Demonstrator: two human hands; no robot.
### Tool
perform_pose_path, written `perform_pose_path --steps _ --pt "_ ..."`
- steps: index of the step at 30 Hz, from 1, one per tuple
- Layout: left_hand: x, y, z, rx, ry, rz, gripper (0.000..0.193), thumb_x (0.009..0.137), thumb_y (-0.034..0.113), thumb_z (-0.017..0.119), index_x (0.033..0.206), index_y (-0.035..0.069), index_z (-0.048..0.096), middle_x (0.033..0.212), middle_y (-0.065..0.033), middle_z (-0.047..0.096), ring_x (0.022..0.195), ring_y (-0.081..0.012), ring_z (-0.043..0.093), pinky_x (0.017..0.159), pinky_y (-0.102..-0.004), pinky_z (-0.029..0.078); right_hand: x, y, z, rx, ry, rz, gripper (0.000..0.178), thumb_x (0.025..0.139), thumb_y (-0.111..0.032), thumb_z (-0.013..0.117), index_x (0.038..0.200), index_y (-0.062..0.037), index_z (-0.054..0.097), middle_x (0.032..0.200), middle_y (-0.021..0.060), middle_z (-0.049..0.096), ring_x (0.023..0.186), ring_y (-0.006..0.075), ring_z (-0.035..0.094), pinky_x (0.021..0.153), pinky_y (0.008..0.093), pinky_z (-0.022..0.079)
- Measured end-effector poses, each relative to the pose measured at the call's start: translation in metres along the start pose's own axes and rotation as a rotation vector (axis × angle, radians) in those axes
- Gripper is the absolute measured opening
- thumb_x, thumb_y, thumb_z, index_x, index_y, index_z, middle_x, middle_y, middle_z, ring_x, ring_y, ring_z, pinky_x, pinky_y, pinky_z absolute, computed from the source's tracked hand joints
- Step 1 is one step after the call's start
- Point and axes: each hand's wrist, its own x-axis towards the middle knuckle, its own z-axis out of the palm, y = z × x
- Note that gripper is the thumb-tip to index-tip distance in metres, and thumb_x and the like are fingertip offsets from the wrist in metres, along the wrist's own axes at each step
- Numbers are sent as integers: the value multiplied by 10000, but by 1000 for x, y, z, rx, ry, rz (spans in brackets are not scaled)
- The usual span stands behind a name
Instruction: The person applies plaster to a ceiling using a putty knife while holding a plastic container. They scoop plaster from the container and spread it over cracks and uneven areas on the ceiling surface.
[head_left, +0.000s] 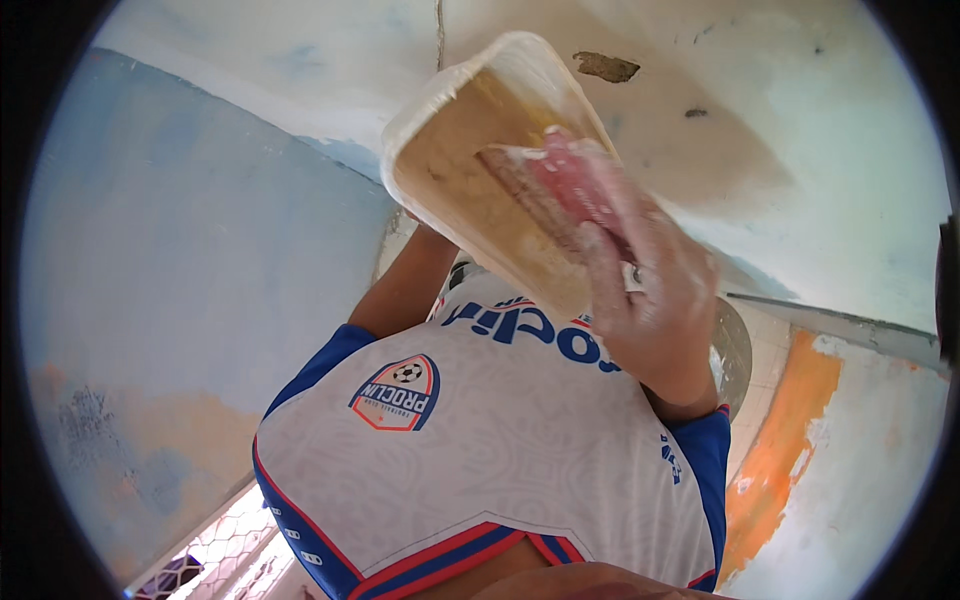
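Note:
In front of my chest is a white rectangular plastic tray (440, 170), tilted, its inside smeared with tan and whitish paste. My left forearm reaches under its left side; my left hand is almost wholly hidden behind the tray, which it holds up from below. My right hand (655, 290), dusted white and blurred by motion, is closed around a wide red putty knife (575, 180). The knife's paste-coated edge lies over the inside of the tray; whether it touches the bottom I cannot tell.
A patchy wall (700, 150) with chipped spots rises beyond the tray. A blue-painted wall (180, 220) stands at the left. At lower right is a wall with an orange strip (775, 450). A metal mesh (225, 545) shows at lower left.

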Motion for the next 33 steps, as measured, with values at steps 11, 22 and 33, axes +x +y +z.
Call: perform_pose_path --steps 11,22,33 --pt "-12 8 5 18 -1 41 828 996 679 379 1569 81 370 1502 -160 503 1328 -340 539 1097 -503 475 15 2 40 63 -3 -70 524 890 76 620 1408 15 570 1191 239 706 1043 416 713 873 446 573" --pt "-11 2 10 22 -5 63 858 984 699 378 1581 82 354 1519 -163 486 1350 -344 518 1115 -502 456 18 7 30 76 -93 -70 527 891 107 575 1411 27 555 1262 235 688 1146 420 672 961 447 549" --pt "-19 -20 20 21 -13 49 889 971 719 376 1592 83 338 1536 -166 468 1372 -348 496 1132 -501 437 -2 14 14 114 -138 -27 526 895 108 560 1414 17 548 1278 240 681 1148 431 669 988 462 533"
